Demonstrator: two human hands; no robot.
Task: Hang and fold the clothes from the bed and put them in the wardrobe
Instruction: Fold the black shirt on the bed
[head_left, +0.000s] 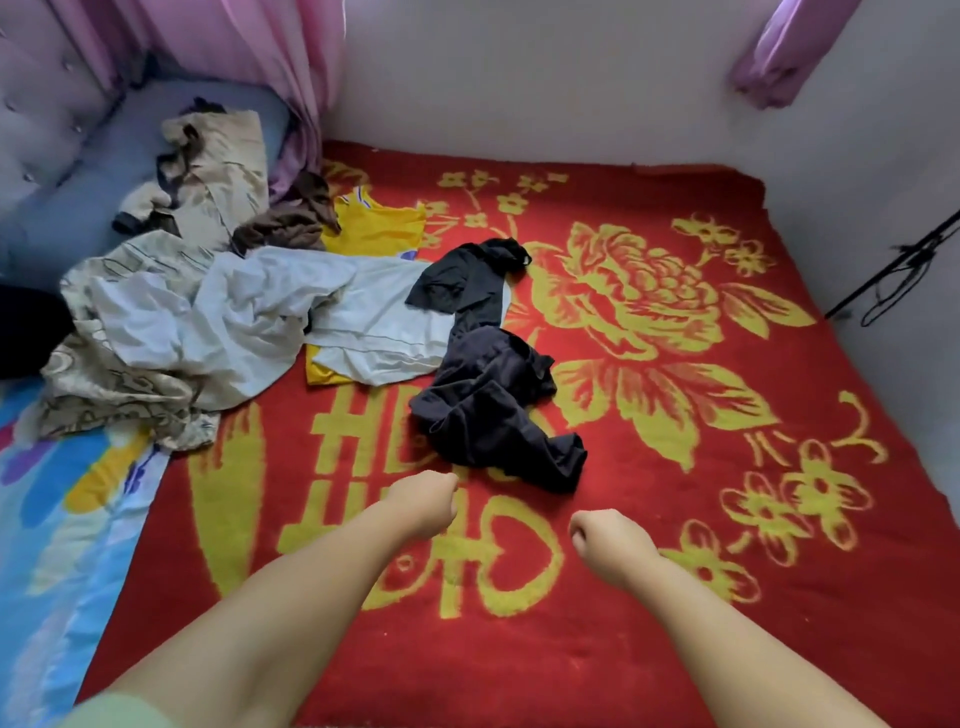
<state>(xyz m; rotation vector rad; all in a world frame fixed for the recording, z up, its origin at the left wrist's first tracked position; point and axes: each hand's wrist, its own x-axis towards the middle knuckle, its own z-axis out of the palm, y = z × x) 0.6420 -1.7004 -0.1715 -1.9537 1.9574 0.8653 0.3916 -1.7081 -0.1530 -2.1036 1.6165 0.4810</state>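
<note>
A red blanket (649, 597) with yellow flowers covers the bed. A crumpled dark navy garment (493, 410) lies in its middle, with a black top (467, 280) just beyond it. To the left lie a white shirt (249, 317), a yellow jersey (374, 228), a brown garment (285, 223) and beige patterned clothes (218, 161). My left hand (423, 506) is stretched out just short of the navy garment, fingers curled, holding nothing. My right hand (608, 540) hovers to its right over the blanket, fingers also closed and empty.
A blue cartoon-print sheet (57, 519) runs along the bed's left side. A tufted headboard (36, 104) and pink curtains (234, 62) stand at the back left. White walls close the far and right sides, with a black stand (898, 265) at the right.
</note>
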